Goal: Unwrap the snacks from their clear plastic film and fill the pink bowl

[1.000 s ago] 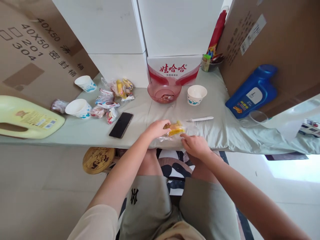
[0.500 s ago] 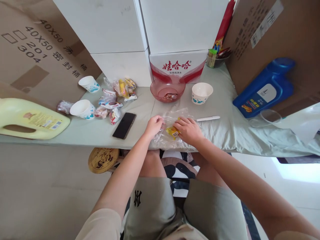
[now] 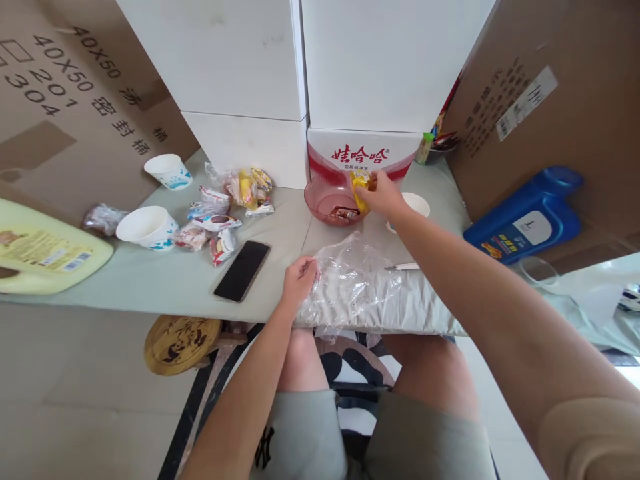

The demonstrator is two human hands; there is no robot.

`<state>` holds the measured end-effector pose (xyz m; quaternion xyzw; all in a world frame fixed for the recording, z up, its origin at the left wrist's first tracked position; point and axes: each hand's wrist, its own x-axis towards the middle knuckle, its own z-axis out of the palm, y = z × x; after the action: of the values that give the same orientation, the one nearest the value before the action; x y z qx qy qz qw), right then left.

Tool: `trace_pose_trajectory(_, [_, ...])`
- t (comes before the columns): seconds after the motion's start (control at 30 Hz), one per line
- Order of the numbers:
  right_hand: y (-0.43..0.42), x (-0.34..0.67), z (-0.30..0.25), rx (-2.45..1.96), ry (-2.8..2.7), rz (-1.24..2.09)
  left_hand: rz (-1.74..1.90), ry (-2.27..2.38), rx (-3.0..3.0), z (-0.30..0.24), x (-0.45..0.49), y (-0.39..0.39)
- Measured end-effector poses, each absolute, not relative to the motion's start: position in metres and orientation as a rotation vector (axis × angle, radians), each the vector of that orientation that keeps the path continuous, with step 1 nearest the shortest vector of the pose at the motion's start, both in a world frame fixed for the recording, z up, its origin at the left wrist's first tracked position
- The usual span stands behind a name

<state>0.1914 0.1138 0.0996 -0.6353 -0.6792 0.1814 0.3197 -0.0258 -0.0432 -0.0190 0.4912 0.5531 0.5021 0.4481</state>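
Note:
My right hand (image 3: 383,193) grips a yellow snack packet (image 3: 359,190) at the right rim of a translucent red bowl (image 3: 320,205). Inside the bowl lies a dark brown wrapped packet (image 3: 345,212). Near the front edge of the cloth-covered table, my left hand (image 3: 299,279) is closed on the left edge of a clear plastic bag (image 3: 350,283). The bag is spread out and crinkled, and part of it hangs over the edge. Behind my right forearm a white paper cup (image 3: 416,203) is partly hidden.
A phone (image 3: 242,271) lies left of my left hand. Beyond it are several wrapped snacks (image 3: 215,220) and two paper cups (image 3: 150,227). A white-handled knife (image 3: 404,267) lies right of the bag. A yellow jug (image 3: 55,247) and a blue bottle (image 3: 525,213) flank the table.
My right hand has lifted the yellow packet off the plastic bag and carried it forward to the bowl. My left hand keeps hold of the bag. The view has shifted slightly.

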Motion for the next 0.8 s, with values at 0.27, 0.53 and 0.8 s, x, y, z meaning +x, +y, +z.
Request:
trace_pose_trajectory(0.27, [0.022, 0.197, 0.050, -1.006, -2.299, 0.275, 1.187, 1.379, 1.227, -0.018, -0.025, -0.047])
trace_pose_trajectory(0.53, [-0.110, 0.248, -0.005, -1.450, -2.574, 0.396, 1.075, 1.445, 1.331, 0.016, -0.027, 0.001])
trace_pose_trajectory(0.8, [-0.125, 0.258, 0.010, -1.654, -2.514, 0.412, 0.497, 1.158, 2.276, 0.034, -0.002, -0.057])
